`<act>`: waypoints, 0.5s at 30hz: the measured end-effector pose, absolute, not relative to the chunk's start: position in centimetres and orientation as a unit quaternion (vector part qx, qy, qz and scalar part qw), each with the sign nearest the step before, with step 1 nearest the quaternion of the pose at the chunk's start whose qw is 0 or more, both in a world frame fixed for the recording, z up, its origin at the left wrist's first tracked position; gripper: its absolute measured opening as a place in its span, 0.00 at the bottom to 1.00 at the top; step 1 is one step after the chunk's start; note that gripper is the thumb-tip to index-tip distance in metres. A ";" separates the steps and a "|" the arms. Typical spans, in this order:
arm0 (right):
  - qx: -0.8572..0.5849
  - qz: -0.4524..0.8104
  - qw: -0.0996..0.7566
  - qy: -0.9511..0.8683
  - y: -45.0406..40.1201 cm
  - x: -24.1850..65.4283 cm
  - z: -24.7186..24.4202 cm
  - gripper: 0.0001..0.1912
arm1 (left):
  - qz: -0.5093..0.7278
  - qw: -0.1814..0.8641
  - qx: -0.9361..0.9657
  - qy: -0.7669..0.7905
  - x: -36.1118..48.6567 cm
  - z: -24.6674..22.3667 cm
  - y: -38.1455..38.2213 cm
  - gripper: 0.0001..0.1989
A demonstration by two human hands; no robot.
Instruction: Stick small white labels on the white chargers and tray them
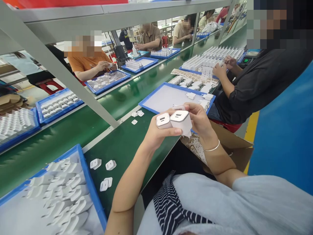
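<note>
Two white USB wall chargers are held close together in front of me, their port faces turned my way: a left charger [163, 121] and a right charger [182, 121]. My left hand [154, 135] is closed around them, its thumb lying along their lower side. My right hand [201, 120] is closed at the right charger, with fingers bent behind it. Another white piece [178, 107] shows just behind the pair, partly hidden by them. Small white face plates with port slots lie on the green bench, in loose stacks [111, 165] and a smaller group [134, 122].
A blue-rimmed tray [81, 153] of chargers stands at lower left. Beyond my hands lies another blue tray [156, 94] with a few chargers. A cardboard box [241, 151] sits below the bench at right. A metal post [97, 111] slants across the left. Co-workers sit along the green conveyor [110, 101].
</note>
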State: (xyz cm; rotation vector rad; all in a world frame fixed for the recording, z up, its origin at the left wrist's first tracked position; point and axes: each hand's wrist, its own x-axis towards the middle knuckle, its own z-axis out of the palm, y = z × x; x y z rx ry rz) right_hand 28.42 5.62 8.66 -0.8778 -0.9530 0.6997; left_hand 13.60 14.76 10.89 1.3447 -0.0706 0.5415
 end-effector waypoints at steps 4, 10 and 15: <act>-0.446 0.211 0.725 -0.481 5.3 28.9 8.7 0.09 | 0.230 0.728 0.646 -0.012 13.4 11.3 14.9 0.25; -0.510 -0.005 0.704 -0.494 3.7 28.1 9.5 0.06 | 0.358 0.548 0.756 0.000 13.4 11.7 14.0 0.22; -0.494 0.070 0.755 -0.424 1.9 27.4 10.0 0.07 | 0.449 0.433 0.781 -0.018 13.3 11.8 14.2 0.20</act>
